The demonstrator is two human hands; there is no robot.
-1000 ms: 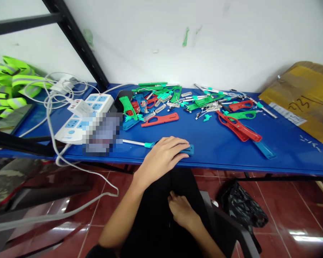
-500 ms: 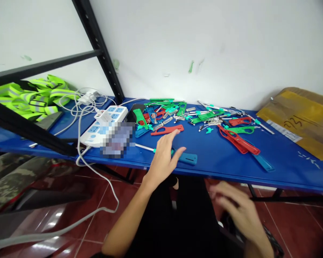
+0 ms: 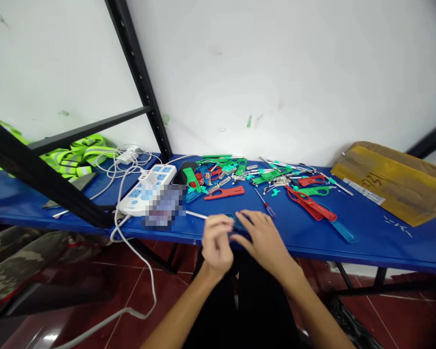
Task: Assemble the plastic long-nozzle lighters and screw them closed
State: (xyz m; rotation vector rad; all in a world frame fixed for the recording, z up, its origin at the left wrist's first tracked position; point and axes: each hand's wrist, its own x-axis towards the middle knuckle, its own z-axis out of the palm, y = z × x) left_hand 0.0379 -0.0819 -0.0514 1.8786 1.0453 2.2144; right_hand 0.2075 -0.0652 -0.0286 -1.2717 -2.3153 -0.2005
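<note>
I saw left hand [image 3: 217, 242] curled, right hand [image 3: 268, 241] at blue casing [image 3: 239, 224] | both grips: couldn't tell | screwdriver [image 3: 269, 209] farther right

Room right of the screwdriver [image 3: 270, 210], a barrier behind it
We could slip a hand across the bare blue table [image 3: 298, 230] just right of the screwdriver, until the red casings [image 3: 325, 213] stop us. Behind it, the heap of casings, tubes and wires [image 3: 274, 174] bars our way. Left of it, our left hand [image 3: 218, 242], the metal rod [image 3: 196, 214] and the power strip [image 3: 140, 196] obstruct; our right hand [image 3: 265, 237] crowds its near side.
</note>
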